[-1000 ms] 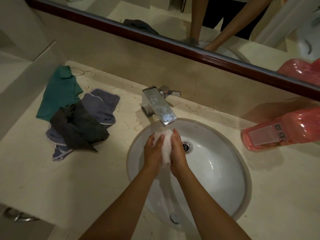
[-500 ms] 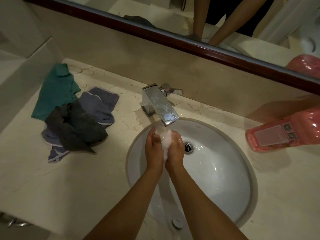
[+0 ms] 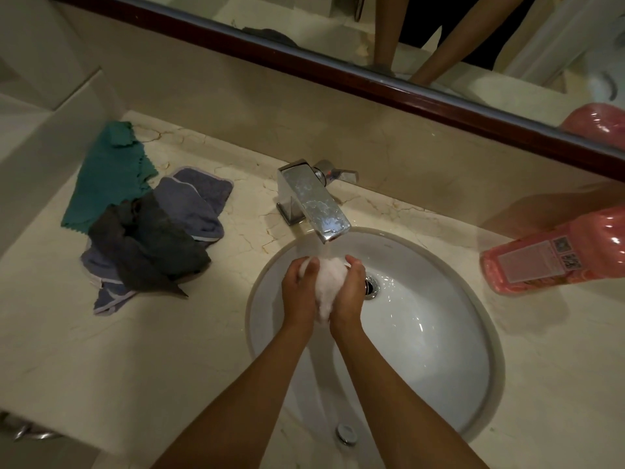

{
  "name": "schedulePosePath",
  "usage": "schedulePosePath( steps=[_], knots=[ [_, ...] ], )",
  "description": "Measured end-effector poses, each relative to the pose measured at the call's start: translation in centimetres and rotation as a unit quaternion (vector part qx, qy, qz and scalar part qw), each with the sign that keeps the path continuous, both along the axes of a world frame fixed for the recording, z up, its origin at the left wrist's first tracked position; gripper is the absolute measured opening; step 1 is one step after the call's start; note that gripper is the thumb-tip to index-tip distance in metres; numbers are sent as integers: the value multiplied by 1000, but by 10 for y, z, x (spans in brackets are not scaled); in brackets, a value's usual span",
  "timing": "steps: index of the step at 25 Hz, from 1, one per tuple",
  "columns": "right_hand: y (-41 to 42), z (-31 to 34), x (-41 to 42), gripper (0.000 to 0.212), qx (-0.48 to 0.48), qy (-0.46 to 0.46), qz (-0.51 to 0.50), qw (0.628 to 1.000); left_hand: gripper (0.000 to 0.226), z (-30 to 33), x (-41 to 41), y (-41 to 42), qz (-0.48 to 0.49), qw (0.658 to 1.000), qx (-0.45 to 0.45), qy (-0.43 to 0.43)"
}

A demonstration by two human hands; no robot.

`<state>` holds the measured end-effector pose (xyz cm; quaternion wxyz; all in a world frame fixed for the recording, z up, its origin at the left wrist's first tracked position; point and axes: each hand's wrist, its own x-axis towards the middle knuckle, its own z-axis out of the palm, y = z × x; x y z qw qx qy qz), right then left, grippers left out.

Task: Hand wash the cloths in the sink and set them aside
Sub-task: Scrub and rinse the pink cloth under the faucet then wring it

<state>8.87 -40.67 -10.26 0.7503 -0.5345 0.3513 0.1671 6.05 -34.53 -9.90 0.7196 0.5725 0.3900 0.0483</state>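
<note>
A bunched white cloth [image 3: 328, 286] is squeezed between my two palms over the white oval sink [image 3: 439, 360], right under the chrome faucet [image 3: 313, 201], from which water runs onto it. My left hand [image 3: 299, 292] grips its left side with fingers curled over the top. My right hand [image 3: 350, 292] grips the right side the same way. On the counter to the left lie a teal cloth [image 3: 108, 174], a blue-grey cloth [image 3: 192, 204] and a dark grey cloth [image 3: 148, 245] in a loose pile.
A pink bottle [image 3: 554, 258] lies on its side on the marble counter [image 3: 135, 350] right of the sink. The drain [image 3: 371, 286] sits just right of my hands. A mirror with a dark wooden frame [image 3: 372, 79] runs along the back wall.
My hands have stayed under the faucet with the white cloth, shifting it slightly between the palms. The view has drifted a little.
</note>
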Motion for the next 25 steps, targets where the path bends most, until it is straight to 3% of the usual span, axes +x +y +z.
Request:
schedulePosePath(
  steps=[2, 5, 7, 10, 14, 17, 22, 23, 25],
  knots=[
    [-8, -3, -6, 45, 60, -1, -27, 998, 9, 6, 4, 0, 28, 999, 16, 10],
    [-5, -8, -20, 34, 33, -76, 10, 997, 11, 10, 9, -3, 35, 999, 1, 3],
    [5, -5, -14, 33, 45, -49, -12, 998, 10, 9, 5, -5, 37, 998, -49, -8],
    [11, 0, 8, 32, 33, 5, 0, 999, 10, 3, -8, -3, 33, 998, -52, -16],
    [13, 0, 20, 21, -26, -3, 29, 999, 19, -1, -12, 9, 14, 992, -127, -9],
    [19, -1, 21, 30, -48, -23, 23, 998, 49, 12, 1, 19, -6, 983, -178, 46],
    [21, -1, 26, 42, -117, -30, 3, 993, 52, 21, 7, 24, -125, 987, -49, 83],
    [21, -2, 27, 46, -125, -37, 3, 991, 51, 21, 5, 24, -126, 986, -53, 92],
    [20, -3, 26, 54, -143, -59, 29, 987, 51, 18, 5, 28, -101, 978, -145, 113]
  ],
)
